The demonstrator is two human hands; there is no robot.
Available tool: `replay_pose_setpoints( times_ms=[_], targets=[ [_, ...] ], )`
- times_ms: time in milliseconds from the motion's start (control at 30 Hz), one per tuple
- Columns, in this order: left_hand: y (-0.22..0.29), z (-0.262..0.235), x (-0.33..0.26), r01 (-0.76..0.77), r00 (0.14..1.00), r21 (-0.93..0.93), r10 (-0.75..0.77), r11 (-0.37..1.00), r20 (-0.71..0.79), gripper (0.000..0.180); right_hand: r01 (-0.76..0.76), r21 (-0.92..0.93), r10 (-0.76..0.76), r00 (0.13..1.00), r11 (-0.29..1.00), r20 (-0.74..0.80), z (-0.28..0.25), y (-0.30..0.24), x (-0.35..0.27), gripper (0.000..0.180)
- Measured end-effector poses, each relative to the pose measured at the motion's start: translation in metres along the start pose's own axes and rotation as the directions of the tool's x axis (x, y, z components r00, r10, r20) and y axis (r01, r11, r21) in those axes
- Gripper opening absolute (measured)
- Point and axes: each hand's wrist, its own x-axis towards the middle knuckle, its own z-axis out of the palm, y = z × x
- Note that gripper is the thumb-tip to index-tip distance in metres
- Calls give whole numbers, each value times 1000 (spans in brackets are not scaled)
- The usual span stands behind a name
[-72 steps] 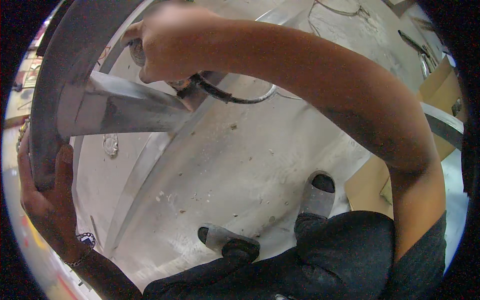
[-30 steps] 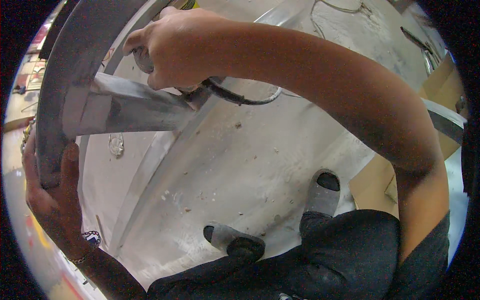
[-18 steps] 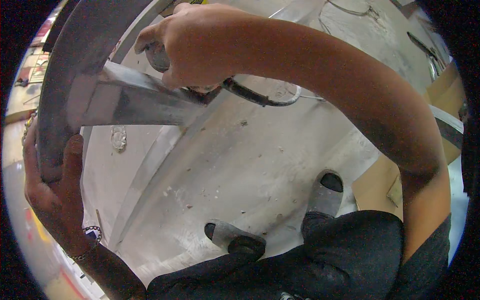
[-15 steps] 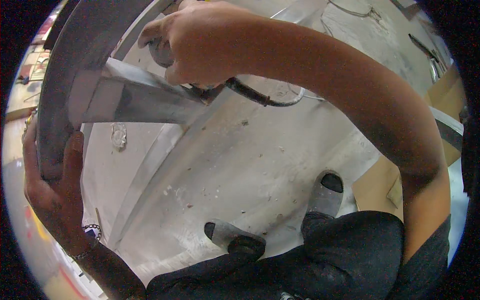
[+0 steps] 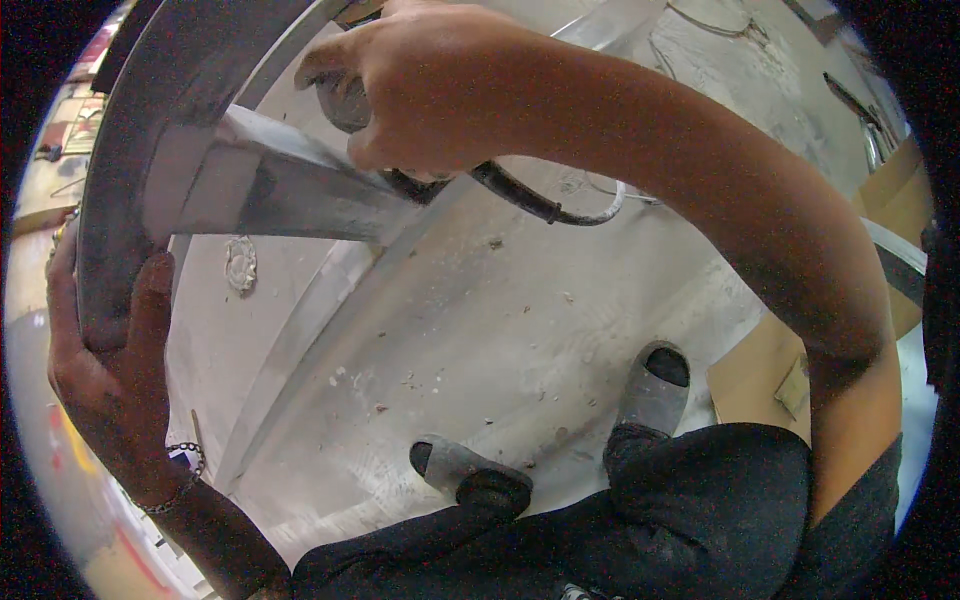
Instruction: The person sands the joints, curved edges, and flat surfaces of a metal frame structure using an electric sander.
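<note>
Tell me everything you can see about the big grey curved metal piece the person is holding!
The curved metal piece is a dull grey, smooth arc that sweeps from the lower left up over the top of the picture. A flat, paler metal bar juts out from its inner side. The left hand grips its lower end, thumb on the face. The right hand holds a tool with a black cable against the bar. It is held above a dusty pale floor.

Pale, dusty concrete floor (image 5: 520,320) is carrying everything. Two grey sandalled feet (image 5: 655,385) are standing on it near the lower middle. Flat brown cardboard (image 5: 760,375) is lying at right, just beside the feet. Small debris specks (image 5: 420,378) and a pale crusty blob (image 5: 240,265) are sitting at left.
</note>
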Motion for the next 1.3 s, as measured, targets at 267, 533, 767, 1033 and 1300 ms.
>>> replay_pose_setpoints(
  times_ms=[267, 533, 767, 1033, 1300],
  targets=[
    [0, 0, 0, 20, 1000, 24, -20, 999, 6, 56, 129, 336, -113, 991, 933, -66, 23, 27, 7, 71],
    [0, 0, 0, -6, 1000, -5, 6, 1000, -6, 56, -58, 263, 100, 983, 963, -151, -1, 2, -14, 64],
    [1, 0, 1, -16, 1000, -2, 16, 1000, -10, 58, 189, 544, -79, 973, 818, -219, 8, 27, 10, 64],
    [1, -1, -1, 3, 1000, 17, -3, 1000, -8, 61, 4, 237, 45, 978, 972, -202, -23, 7, -32, 64],
    [-1, 1, 2, 17, 1000, -52, -17, 999, 5, 60, 116, 336, 20, 927, 935, -375, 9, 16, -32, 57]
  ],
)
